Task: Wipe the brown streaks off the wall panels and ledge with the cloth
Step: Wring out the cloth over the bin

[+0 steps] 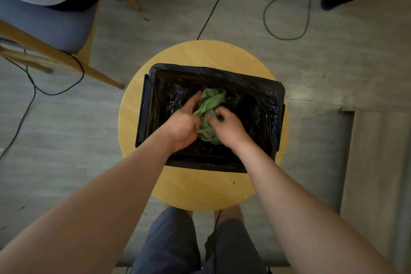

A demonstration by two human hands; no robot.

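Looking down through the head camera, I see the fingers of the right hand curled in tight, pinching a fold of the green cloth between thumb and fingertips. On the left hand, one finger lies stretched forward along the cloth's left edge. The others are curled inward and grip the lower part of the bunch. The two hands sit just beside each other with the crumpled cloth squeezed between them, and both forearms reach in from the bottom of my view.

The cloth is down inside a rectangular bin lined with a black plastic bag, whose film is folded over the rim and glistens in places. I cannot tell whether liquid stands in the bottom. The bin rests on a round wooden stool, slightly toward its far side, with bare wood showing all around it.

Below the stool I can make out the person's dark shorts. On the grey plank floor, a wooden chair with a blue seat stands at upper left, and black cables loop across the top. A grey stepped trim runs down the right side.
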